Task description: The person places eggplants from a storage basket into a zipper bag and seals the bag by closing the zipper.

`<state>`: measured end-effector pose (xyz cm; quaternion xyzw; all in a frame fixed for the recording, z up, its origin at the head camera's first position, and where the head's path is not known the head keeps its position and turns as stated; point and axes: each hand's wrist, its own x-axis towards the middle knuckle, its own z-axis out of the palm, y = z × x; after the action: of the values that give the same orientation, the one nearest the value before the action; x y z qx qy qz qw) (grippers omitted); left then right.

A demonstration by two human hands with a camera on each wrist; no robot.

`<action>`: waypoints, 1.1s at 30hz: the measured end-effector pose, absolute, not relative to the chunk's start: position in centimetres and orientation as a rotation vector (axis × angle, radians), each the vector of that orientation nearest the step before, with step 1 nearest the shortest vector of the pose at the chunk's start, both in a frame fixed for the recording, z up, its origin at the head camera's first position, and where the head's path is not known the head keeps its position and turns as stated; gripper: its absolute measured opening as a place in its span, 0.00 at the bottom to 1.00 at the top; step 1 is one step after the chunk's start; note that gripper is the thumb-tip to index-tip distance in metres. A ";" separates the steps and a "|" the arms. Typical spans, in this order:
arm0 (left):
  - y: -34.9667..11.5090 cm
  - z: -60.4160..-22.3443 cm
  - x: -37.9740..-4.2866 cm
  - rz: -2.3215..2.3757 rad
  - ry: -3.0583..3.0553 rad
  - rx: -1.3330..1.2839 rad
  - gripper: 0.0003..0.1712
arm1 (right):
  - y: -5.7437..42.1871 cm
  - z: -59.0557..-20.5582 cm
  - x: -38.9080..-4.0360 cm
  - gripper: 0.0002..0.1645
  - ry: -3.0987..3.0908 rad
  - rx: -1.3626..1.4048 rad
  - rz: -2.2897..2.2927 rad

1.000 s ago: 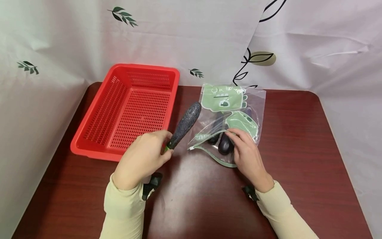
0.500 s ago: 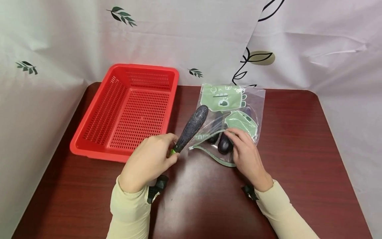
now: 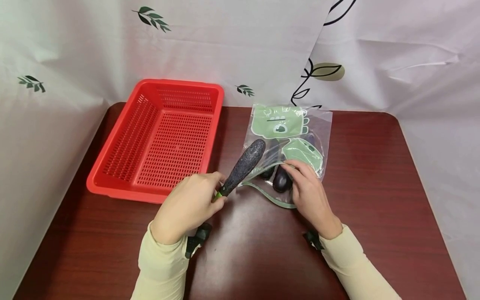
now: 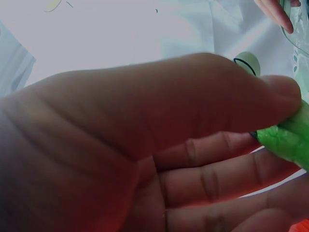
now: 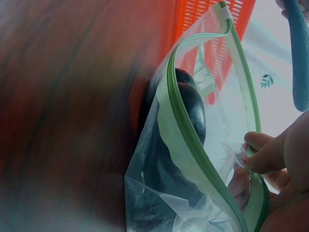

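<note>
My left hand pinches a long dark eggplant by its green stem end. Its rounded tip points up and away, overlapping the left side of a clear zip bag in the head view. Green cartoon prints and a green zip edge mark the bag, which lies on the table with its mouth facing me. With thumb and fingers, my right hand grips the upper edge of the mouth and lifts it, so the mouth gapes. Dark, glossy eggplants lie inside, partly hidden behind the prints.
A red perforated plastic basket stands on the left of the reddish-brown table, with nothing in it. White cloth with leaf patterns hangs behind the table and at both sides.
My left hand has moved right and slightly toward me, bringing the eggplant from beside the bag to over its left edge. The right hand keeps its hold on the bag's mouth.
</note>
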<state>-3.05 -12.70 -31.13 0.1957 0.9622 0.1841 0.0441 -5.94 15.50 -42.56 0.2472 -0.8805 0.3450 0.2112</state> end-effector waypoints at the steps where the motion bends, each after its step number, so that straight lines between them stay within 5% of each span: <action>1: -12.7 -31.1 -3.0 0.558 2.941 0.597 0.11 | 15.5 -42.5 -5.9 0.26 -2.449 0.686 0.958; 33: -11.2 -32.1 -3.1 0.480 2.854 0.734 0.09 | 15.5 -42.5 -6.0 0.26 -2.449 0.672 0.964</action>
<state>-3.14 -11.22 -32.07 0.2451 0.9530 0.1602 0.0779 -5.96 15.52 -42.51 0.2418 -0.8813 0.3468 0.2110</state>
